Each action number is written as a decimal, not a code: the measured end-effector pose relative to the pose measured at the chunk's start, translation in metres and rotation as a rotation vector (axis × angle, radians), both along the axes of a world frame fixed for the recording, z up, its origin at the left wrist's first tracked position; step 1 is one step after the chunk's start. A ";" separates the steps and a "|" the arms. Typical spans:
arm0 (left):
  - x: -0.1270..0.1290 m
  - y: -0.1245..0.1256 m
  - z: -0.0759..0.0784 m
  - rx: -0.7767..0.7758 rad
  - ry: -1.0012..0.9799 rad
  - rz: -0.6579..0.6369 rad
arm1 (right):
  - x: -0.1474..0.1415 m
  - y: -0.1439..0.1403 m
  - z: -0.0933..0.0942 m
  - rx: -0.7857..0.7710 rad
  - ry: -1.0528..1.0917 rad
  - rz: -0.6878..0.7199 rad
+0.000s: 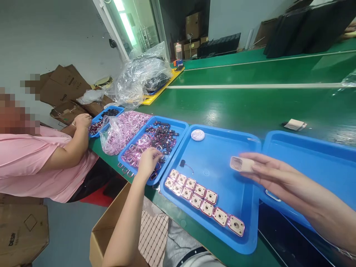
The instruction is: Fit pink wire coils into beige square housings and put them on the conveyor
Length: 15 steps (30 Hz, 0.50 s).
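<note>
My left hand (150, 161) reaches into a blue tray (182, 129) of pink metallic frames (132, 154) and small black parts (164, 135). Its thumb and fingers are pinched; whatever they grip is too small to make out. Over the middle blue tray (222, 133), my right hand (267, 168) grips a small cream plastic block (241, 164), blurred at its left end. Two rows of cream square pieces with pink rims (207, 207) lie along that tray's near side. A small black part with a thin wire (183, 163) and a round white piece (197, 135) rest farther up.
Another blue tray (306, 139) stands at the right. A clear bag of pink frames (116, 137) sits left. A co-worker in a pink top (41, 163) works beside it. Plastic-wrapped goods (141, 74) and a small pale packet (295, 124) lie on the green table (222, 100).
</note>
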<state>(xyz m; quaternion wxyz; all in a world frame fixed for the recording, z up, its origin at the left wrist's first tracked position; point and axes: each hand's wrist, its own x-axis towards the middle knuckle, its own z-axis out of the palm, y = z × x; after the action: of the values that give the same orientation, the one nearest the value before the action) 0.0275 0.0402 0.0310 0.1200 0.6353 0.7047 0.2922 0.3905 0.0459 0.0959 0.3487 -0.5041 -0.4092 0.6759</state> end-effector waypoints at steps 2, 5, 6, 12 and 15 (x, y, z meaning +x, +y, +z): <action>0.000 0.003 -0.002 0.060 -0.103 0.055 | 0.002 -0.001 -0.001 -0.020 0.009 0.002; 0.006 0.005 0.001 0.138 -0.269 0.130 | 0.006 -0.001 -0.004 -0.005 0.036 0.001; 0.010 0.005 0.003 0.151 -0.319 0.143 | 0.007 0.000 -0.007 -0.007 0.057 0.007; 0.056 -0.006 0.022 0.097 -0.446 0.070 | 0.005 0.005 -0.034 -0.119 0.281 0.082; 0.062 -0.004 0.027 0.116 -0.392 0.099 | 0.001 0.002 -0.039 -0.147 0.317 0.105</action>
<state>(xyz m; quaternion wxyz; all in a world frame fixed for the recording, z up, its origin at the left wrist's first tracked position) 0.0898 0.0361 0.0580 0.2033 0.5368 0.6802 0.4559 0.3919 0.0478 0.0568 0.3352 -0.3933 -0.3246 0.7922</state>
